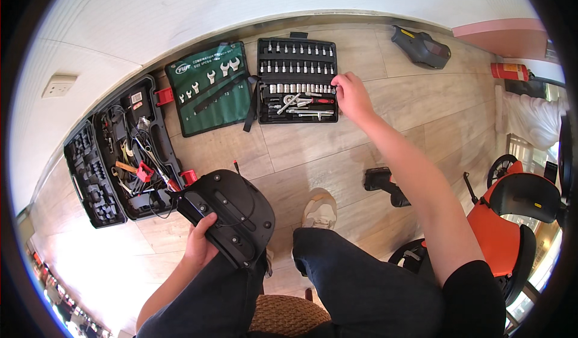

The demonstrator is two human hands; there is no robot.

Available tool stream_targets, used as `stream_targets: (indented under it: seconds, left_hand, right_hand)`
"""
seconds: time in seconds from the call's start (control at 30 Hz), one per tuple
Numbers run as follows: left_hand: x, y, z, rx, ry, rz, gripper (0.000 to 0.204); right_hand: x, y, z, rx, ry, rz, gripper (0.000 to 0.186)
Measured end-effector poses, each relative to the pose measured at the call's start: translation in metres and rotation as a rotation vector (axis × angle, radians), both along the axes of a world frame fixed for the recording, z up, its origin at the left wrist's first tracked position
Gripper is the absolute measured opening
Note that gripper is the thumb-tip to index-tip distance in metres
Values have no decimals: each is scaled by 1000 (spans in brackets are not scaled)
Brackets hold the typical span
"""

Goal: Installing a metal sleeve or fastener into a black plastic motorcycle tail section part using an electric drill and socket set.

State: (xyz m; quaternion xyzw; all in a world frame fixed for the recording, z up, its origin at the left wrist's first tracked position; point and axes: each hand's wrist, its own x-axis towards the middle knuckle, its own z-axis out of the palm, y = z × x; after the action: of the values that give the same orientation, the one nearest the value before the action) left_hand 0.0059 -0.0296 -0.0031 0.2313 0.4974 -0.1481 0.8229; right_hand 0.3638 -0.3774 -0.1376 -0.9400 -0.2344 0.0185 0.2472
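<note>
- Work area: wood-plank floor (pixel 313 151); white wall (pixel 241 0) at far side.
- Black bolted panel (pixel 256 202): above left thigh; hides toolbox's near corner. Left hand (pixel 200 241) closed on its near-left edge, thumb on top.
- Socket set (pixel 298 79): far centre, case open. Right hand (pixel 352 97) at right edge, thumb and forefinger nearly together; cannot tell whether a socket is held.
- Left: green wrench pouch (pixel 211 116), open toolbox (pixel 90 157).
- Right: black power tool (pixel 379 180), partly behind forearm; orange-and-black wheeled machine (pixel 494 229).

Shiny metal sockets (pixel 293 88); matt panel (pixel 233 216)
</note>
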Motion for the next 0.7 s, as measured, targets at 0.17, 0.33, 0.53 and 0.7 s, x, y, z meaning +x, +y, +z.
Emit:
stream_targets:
  seconds: [0.17,0.33,0.53,0.7]
  left_hand:
    - [1,1,0,-16,32,-6,42]
    - [2,0,0,-9,3,-13,43]
    - [1,1,-1,-17,-4,-20,43]
    - [1,1,0,-22,-5,-22,43]
  right_hand:
    - [-9,-6,-5,-13,75,-45,11]
    - [-11,-4,-5,18,78,-97,13]
    - [-5,-9,-2,-28,126,-31,17]
    - [-3,-7,6,-53,138,-6,18]
